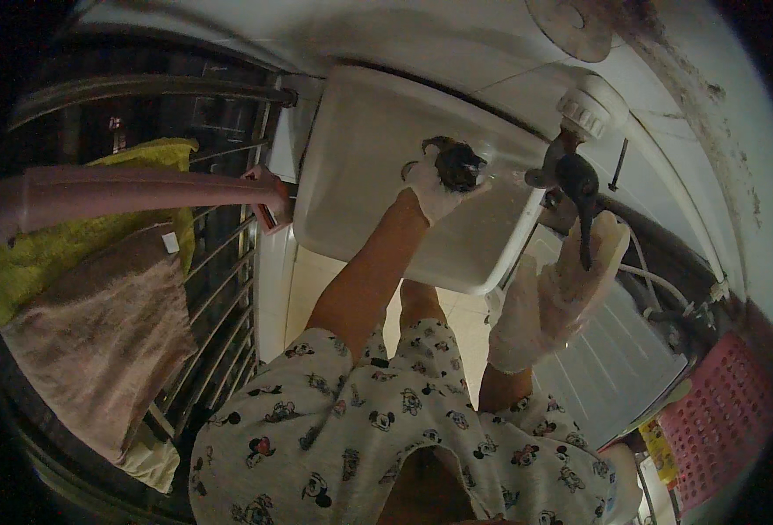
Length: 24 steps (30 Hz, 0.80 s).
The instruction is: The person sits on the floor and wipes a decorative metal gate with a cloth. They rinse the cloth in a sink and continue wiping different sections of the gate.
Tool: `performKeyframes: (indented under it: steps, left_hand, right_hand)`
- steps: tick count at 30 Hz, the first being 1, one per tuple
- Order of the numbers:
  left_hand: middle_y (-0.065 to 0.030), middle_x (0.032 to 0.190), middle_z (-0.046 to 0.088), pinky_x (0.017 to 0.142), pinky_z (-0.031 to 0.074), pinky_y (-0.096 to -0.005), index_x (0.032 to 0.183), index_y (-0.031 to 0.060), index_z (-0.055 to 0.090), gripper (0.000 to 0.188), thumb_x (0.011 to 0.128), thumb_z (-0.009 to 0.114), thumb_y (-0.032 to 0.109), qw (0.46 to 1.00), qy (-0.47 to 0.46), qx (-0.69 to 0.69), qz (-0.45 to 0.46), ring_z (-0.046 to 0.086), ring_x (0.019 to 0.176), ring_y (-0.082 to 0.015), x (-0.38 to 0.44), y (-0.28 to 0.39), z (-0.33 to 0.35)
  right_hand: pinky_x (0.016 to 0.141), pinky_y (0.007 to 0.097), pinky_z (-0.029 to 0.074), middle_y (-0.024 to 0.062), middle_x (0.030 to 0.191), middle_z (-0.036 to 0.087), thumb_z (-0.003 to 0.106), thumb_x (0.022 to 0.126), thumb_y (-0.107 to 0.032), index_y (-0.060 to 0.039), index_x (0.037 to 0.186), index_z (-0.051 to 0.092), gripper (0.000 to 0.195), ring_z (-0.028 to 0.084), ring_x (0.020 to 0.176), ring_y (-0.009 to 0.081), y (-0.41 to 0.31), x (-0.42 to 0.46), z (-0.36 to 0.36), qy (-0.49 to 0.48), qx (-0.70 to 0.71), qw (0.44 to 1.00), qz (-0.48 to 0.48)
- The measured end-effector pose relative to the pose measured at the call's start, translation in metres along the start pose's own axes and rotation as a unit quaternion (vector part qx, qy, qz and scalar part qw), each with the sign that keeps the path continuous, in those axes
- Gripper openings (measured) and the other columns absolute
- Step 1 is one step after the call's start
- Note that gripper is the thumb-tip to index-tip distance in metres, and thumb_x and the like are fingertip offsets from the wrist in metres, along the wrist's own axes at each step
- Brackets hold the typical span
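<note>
My left hand (pixel 434 195), in a thin whitish glove, is closed around a dark, wet, crumpled thing (pixel 457 165). It holds this above the basin of a white sink (pixel 334 226). What the dark thing is made of cannot be made out. My right hand (pixel 573 282), gloved as well, is raised at the sink's right side with its fingers extended. It lies right at the long dark lever (pixel 585 223) of a tap (pixel 560 154); whether it touches the lever is unclear.
Left of the sink, a yellow towel (pixel 143 157) and a brownish towel (pixel 111 328) hang at a metal rack (pixel 225 282), near a pink-mauve long-handled object (pixel 143 193). At right are a white-lidded appliance (pixel 613 348), hoses (pixel 656 272) and a pink perforated basket (pixel 721 413).
</note>
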State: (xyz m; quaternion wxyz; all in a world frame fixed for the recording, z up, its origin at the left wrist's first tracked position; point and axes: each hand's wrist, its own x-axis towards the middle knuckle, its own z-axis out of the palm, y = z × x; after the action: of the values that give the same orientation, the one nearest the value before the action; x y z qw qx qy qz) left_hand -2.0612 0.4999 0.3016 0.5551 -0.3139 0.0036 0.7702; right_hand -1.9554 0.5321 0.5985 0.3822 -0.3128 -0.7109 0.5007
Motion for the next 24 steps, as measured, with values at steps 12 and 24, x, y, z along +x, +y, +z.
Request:
performKeyframes:
  steps: [12,24]
  left_hand:
    - [-0.0083,0.134,0.063,0.100,0.054,-0.0516,0.134,0.0111,0.056,0.042,0.109,0.038,0.040,0.958,-0.059,0.259,0.107,0.062,0.121,-0.0300,-0.033,-0.011,0.009]
    - [-0.0218,0.133,0.062,0.090,0.061,-0.0425,0.142,-0.0038,0.050,0.051,0.109,0.045,0.034,0.992,-0.107,-0.049,-0.054,0.066,0.108,-0.0305,-0.127,-0.027,0.008]
  right_hand:
    - [0.121,0.0455,0.031,0.0215,0.158,0.042,0.045,0.109,-0.019,0.0025,0.157,0.033,0.053,0.040,0.146,0.0294,0.006,-0.015,-0.005,-0.063,0.005,0.988,0.141]
    - [0.099,0.0423,0.052,0.0093,0.134,0.065,0.062,0.102,-0.030,-0.0107,0.140,0.055,0.044,0.062,0.120,0.0297,0.250,-0.029,0.032,-0.181,0.242,0.894,0.330]
